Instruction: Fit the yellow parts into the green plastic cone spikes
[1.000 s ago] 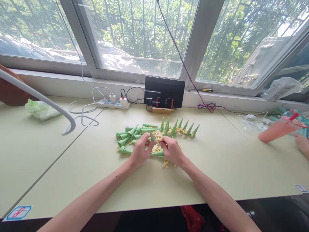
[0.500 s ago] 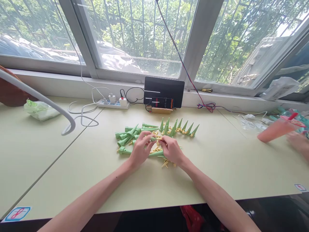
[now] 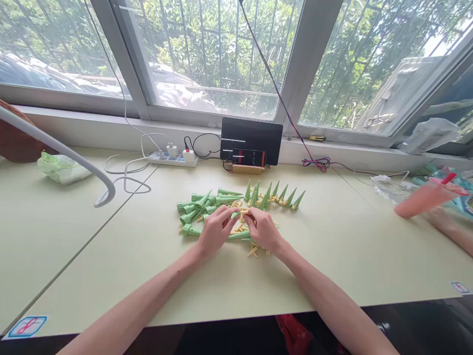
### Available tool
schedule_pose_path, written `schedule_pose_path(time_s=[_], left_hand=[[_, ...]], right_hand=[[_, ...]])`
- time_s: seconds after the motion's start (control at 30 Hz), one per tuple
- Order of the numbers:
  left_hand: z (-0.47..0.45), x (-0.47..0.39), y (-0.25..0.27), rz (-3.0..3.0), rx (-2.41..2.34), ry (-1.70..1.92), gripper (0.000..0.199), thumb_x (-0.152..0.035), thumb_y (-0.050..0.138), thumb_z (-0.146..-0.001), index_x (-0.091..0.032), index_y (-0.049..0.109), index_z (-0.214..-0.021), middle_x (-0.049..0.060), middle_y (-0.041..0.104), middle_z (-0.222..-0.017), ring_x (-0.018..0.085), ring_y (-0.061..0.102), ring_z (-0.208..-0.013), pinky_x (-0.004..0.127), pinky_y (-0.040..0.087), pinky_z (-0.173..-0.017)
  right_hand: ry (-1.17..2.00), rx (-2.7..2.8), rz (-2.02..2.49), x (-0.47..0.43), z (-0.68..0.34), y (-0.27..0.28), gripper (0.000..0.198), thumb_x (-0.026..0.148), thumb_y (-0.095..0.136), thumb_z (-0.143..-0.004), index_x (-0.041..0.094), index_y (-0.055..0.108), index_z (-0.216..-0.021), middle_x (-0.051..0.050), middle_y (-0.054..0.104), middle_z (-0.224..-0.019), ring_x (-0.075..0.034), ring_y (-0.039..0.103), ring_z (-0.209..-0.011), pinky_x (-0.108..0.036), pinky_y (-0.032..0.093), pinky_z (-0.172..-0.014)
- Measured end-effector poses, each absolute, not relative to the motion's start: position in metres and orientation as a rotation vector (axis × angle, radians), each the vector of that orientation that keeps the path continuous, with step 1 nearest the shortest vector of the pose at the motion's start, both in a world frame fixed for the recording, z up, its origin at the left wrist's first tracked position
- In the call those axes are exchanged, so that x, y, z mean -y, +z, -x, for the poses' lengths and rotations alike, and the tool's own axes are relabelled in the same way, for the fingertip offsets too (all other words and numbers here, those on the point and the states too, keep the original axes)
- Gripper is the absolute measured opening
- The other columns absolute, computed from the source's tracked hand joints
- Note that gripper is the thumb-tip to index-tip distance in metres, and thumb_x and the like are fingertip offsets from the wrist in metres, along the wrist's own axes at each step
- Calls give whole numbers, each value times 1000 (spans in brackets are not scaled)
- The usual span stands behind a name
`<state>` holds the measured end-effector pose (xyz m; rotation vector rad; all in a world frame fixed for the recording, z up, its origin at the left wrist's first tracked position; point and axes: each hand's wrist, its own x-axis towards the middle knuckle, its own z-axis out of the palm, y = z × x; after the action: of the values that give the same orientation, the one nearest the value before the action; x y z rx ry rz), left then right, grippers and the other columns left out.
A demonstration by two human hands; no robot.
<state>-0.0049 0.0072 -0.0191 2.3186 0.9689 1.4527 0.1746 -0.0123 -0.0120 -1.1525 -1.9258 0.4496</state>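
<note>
My left hand (image 3: pixel 216 229) is closed on a green plastic plant-watering spike (image 3: pixel 235 215), most of which the fingers hide. In a pinch, my right hand (image 3: pixel 263 230) holds a small yellow plastic valve (image 3: pixel 244 212) against the spike's side; whether it sits in the spike I cannot tell. Below and around both hands lie loose yellow valves (image 3: pixel 253 251). Several green spikes (image 3: pixel 189 217) lie heaped to the left. Beyond my right hand, more green spikes (image 3: pixel 265 197) stand point up in a row, some with yellow valves at their bases.
A dark tablet (image 3: pixel 251 133) and a phone (image 3: pixel 249 157) lean at the back by the window. A power strip (image 3: pixel 173 160) with white cables lies left of them. At right, another person's hand (image 3: pixel 439 217) is beside a tilted pink drink cup (image 3: pixel 417 199). A curved white bar (image 3: pixel 84 165) crosses the left.
The green spike in my left hand has turned slightly, while both my hands stay in place. At right, the other person's hand has moved left, closer to the cup.
</note>
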Motion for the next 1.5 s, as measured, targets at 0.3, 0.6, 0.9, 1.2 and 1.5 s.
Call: schedule_pose_path(time_s=[0.3,0.6,0.9,1.2,1.5], left_hand=[[4,-7,-19,-2339,-986,1436,13,-20,59,-91,-21,65,-103,-2,57,-76,6,43,-51,19,40,-52],[1,-5,-19,-2336,-1014,1465,12,-17,58,-91,-20,64,-100,0,63,-80,6,42,-50,19,41,-51],[0,-4,-19,-2289,-1030,1520,8,-19,59,-91,-19,64,-97,0,66,-79,6,45,-49,19,43,-50],[0,-4,-23,-2281,-1021,1461,11,-20,59,-91,-21,64,-100,1,67,-83,7,53,-53,20,45,-51],[1,-4,-21,-2352,-981,1458,16,-17,56,-91,-21,65,-104,1,65,-81,7,51,-53,19,44,-52]], right_hand=[[440,1930,1149,12,-174,-15,23,23,42,-97,21,43,-74,2,46,-67,-13,40,-59,-25,33,-58],[469,1910,1134,12,-174,-15,22,25,42,-99,19,55,-82,0,53,-71,-14,45,-62,-26,38,-61],[478,1827,1123,14,-173,-11,18,28,48,-98,19,62,-104,-6,67,-90,-16,59,-70,-28,47,-64],[462,1807,1055,13,-173,-13,23,27,46,-98,20,61,-115,-9,70,-106,-20,67,-89,-31,54,-72],[441,1822,1033,16,-171,-8,21,25,46,-98,19,62,-111,-8,70,-99,-17,65,-79,-29,53,-71]])
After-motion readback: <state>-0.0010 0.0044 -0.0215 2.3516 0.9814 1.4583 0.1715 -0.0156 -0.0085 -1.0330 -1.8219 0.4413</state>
